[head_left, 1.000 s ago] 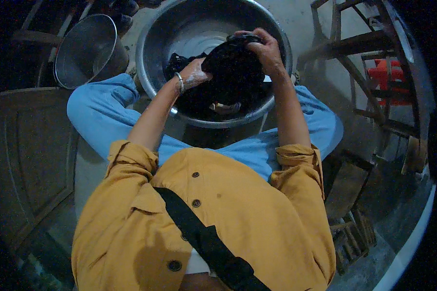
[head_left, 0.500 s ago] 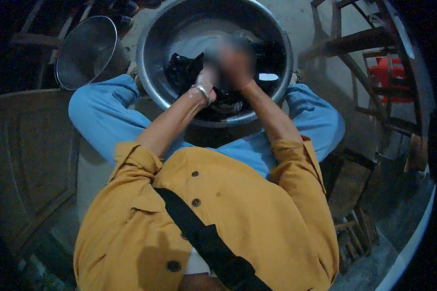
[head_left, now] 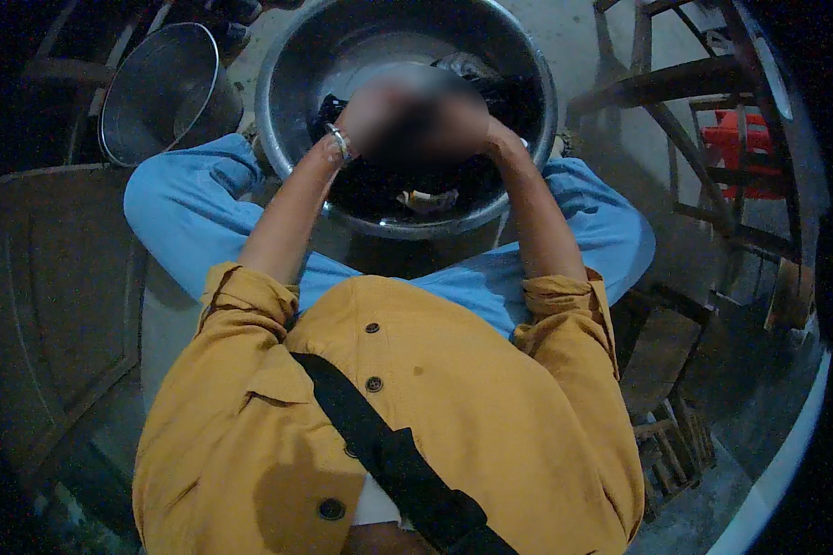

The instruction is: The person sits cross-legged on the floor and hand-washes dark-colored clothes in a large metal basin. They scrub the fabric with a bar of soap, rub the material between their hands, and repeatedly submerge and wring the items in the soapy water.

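A wide metal basin (head_left: 267, 102) stands between my bent knees, with dark wet-looking cloth (head_left: 361, 190) lying in it. Over the cloth, my left hand (head_left: 370, 118) and my right hand (head_left: 465, 120) are spread a little apart, with dark material between them. A blur covers both hands, so their fingers and any grip are hidden. A silver bangle (head_left: 341, 145) circles my left wrist. Near the basin's front wall a small pale, yellowish patch (head_left: 428, 200) shows against the dark cloth; its kind is unclear.
A tilted metal bucket (head_left: 157, 97) sits left of the basin. A brown wooden panel (head_left: 60, 305) lies at the left. To the right stand a dark wooden frame (head_left: 685, 88) and a red plastic object (head_left: 742, 153). A low wooden piece (head_left: 662, 356) is beside my right elbow.
My hands were close together over the cloth and have moved apart, the left one leftward. The pale patch near the front wall has come into view; a white object by my right wrist is now mostly hidden.
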`<state>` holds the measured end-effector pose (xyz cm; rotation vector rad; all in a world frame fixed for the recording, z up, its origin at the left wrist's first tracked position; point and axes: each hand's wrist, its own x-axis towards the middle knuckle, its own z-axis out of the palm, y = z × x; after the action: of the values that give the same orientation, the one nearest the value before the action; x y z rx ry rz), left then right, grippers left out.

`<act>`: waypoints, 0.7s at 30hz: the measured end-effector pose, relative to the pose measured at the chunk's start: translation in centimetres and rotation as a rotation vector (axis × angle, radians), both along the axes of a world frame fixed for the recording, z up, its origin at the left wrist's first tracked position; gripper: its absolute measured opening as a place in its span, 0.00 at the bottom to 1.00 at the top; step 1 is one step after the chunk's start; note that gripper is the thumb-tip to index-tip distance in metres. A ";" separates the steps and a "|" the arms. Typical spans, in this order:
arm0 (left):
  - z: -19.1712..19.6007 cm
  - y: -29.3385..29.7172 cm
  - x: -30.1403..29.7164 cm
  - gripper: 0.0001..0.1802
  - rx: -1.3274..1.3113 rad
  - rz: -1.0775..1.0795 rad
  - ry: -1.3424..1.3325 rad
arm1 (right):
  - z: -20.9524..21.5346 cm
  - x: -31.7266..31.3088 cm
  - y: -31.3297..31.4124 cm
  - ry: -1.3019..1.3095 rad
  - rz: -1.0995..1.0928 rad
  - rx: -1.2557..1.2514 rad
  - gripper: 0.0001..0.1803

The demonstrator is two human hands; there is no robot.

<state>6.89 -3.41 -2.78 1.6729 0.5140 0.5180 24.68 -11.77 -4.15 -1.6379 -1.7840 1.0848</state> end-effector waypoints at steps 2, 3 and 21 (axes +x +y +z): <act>-1.4 0.7 -0.2 0.26 0.300 -0.187 0.235 | 0.0 1.3 0.0 0.100 -0.175 0.154 0.14; -2.4 1.0 -0.3 0.27 0.452 -0.277 0.351 | 1.3 1.6 0.1 0.295 -0.299 0.119 0.13; -1.9 -6.3 2.4 0.23 -0.958 0.501 0.086 | -5.8 -3.1 1.0 -0.550 -0.509 0.582 0.08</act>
<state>9.32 -9.67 -4.71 0.6416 1.0564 0.4446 21.58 -10.74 -9.97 -1.9310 -1.6102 -0.1264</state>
